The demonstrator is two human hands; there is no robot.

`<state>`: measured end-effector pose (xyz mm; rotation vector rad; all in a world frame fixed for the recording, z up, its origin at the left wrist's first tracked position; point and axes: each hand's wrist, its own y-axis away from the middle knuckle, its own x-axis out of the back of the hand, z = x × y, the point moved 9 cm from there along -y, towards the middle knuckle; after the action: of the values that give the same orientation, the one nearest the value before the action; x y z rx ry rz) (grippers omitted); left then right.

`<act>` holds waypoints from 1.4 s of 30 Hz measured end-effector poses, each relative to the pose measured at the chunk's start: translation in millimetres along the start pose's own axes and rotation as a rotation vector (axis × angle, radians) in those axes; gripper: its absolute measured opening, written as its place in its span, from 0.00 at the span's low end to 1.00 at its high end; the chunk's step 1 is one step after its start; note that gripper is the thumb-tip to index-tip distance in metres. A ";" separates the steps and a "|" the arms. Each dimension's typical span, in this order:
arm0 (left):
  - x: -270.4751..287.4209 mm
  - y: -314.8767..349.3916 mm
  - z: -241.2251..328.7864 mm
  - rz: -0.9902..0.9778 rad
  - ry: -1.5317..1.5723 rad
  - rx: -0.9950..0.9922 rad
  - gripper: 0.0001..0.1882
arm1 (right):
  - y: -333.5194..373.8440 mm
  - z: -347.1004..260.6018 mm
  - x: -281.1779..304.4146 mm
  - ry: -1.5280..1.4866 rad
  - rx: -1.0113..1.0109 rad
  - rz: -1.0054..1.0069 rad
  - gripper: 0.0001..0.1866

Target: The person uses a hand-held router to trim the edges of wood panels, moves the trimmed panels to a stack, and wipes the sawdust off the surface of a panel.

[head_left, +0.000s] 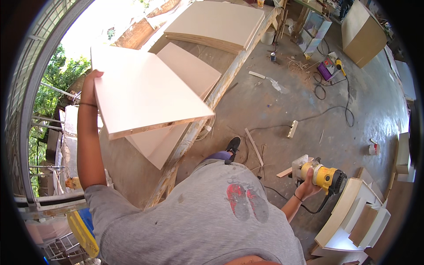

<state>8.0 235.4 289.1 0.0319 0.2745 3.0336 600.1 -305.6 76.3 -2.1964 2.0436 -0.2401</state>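
My left arm stretches forward at the left, and my left hand point(90, 85) grips the side edge of a white board point(141, 90). The board is tilted, with its rough brown edge toward me. Under it lie another white panel point(190, 68) and a lower one point(159, 148), both partly covered. Out to the right, my right hand point(308, 187) is closed around a yellow and black trim router point(324, 176). Its clear base points to the left, and a black cord hangs from its other end. The router is held above the floor, apart from the boards.
A stack of white boards point(216, 22) lies at the far end of the wooden bench frame point(194, 128). A power strip point(292, 129) and cords lie on the floor. White cabinet parts point(349, 216) stand at the lower right, and a large box point(362, 33) at the far right.
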 end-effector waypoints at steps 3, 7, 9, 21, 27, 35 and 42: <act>-4.3 -4.4 12.3 -0.008 0.076 -0.047 0.24 | -12.6 -9.0 -26.4 0.027 0.010 -0.014 0.37; -37.8 -46.7 1.5 -0.057 0.338 -0.163 0.25 | -24.5 -8.9 -47.0 0.012 0.044 0.000 0.38; -60.8 -85.0 -12.3 -0.122 0.441 -0.232 0.27 | -26.9 -9.2 -53.6 0.007 0.027 0.048 0.37; -262.1 -318.6 -119.6 -0.089 1.043 -0.215 0.23 | -17.0 -17.7 -15.1 0.163 -0.028 0.289 0.36; -315.5 -351.0 -161.7 -0.116 1.123 -0.090 0.22 | -4.5 -43.3 -13.8 0.231 -0.060 0.392 0.36; -343.5 -361.7 -202.5 0.302 0.818 -0.013 0.27 | -9.4 -34.0 -13.3 0.199 0.016 0.313 0.37; -268.4 -313.1 -128.1 0.455 -0.221 -0.256 0.51 | -6.5 -45.6 -29.5 0.131 -0.038 0.280 0.37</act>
<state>300.5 493.2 103.4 0.4683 -0.1641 3.4407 595.0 -275.2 121.4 -1.9283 2.4117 -0.3239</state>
